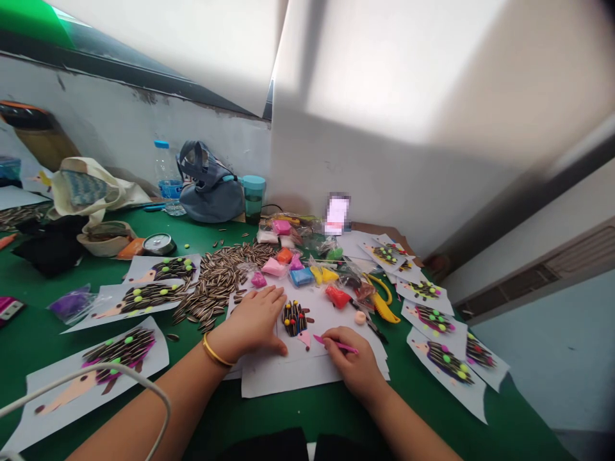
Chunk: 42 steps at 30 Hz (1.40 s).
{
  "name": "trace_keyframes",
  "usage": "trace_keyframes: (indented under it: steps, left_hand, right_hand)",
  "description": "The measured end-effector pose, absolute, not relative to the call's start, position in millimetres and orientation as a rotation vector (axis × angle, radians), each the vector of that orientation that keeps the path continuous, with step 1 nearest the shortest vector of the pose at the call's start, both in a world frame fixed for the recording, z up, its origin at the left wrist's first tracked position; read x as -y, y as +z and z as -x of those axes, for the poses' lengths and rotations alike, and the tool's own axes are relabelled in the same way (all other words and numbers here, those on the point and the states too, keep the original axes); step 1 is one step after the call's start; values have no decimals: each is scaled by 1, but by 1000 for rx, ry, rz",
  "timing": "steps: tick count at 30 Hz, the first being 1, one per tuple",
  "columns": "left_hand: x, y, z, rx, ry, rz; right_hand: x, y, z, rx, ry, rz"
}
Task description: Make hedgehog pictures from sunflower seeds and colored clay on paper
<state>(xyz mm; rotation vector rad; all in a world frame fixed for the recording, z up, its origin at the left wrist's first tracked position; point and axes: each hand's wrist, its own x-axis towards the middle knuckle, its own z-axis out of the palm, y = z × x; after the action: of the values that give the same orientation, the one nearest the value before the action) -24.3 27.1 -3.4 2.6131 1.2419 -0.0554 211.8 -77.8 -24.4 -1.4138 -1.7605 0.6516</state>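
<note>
My left hand (262,323) lies flat on a sheet of white paper (273,378), fingers spread, beside a small hedgehog figure (294,318). The hedgehog has a dark body covered in striped sunflower seeds, red and yellow dots, brown feet and a pink clay face (304,339) with a dark nose. My right hand (353,355) is closed round a pink modelling-clay knife (343,346), its tip close to the right edge of the pink face. Whether the tip touches the clay I cannot tell. A small ball of peach clay (360,317) sits above my right hand.
A heap of sunflower seeds (214,282) lies left of the paper. Bagged coloured clay, including a red packet (337,296), and yellow-handled scissors (384,307) lie behind. Hedgehog pictures (127,358) flank both sides. A white cable (158,390) crosses my left forearm. A phone (337,213) leans against the wall.
</note>
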Motion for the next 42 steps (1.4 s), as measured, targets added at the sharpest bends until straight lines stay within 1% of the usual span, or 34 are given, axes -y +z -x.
trace_keyframes:
  steps: [6,17,24,27,30,31,34,36,40,42]
  left_hand:
    - [-26,0,24,-1252,-82,-2623]
    - [-27,-1,25,-1239,-71,-2612]
    - [-27,-1,24,-1235,-79,-2597]
    - [-27,-3,25,-1237,-76,-2596]
    - [-26,-2,25,-1241,-71,-2607]
    - [-26,-2,25,-1243,-71,-2608]
    - [-26,0,24,-1239,-78,-2597]
    - [-27,1,24,-1233,-84,-2591]
    - [-27,0,25,-1237,-90,-2592]
    - [-27,-1,25,-1241,-85,-2594]
  right_hand:
    - [79,-25,-212,1846,663,1371]
    - [79,-22,-210,1800,579,1436]
    - [73,-28,-229,1750,268,1554]
    - [75,-27,-231,1747,375,1482]
    - [79,-24,-225,1866,515,1393]
    - [79,-23,-224,1901,492,1384]
    - [79,-24,-224,1888,279,1433]
    - [78,-25,-226,1837,233,1449]
    - [80,-27,-226,1847,443,1404]
    - [82,-27,-222,1873,493,1397]
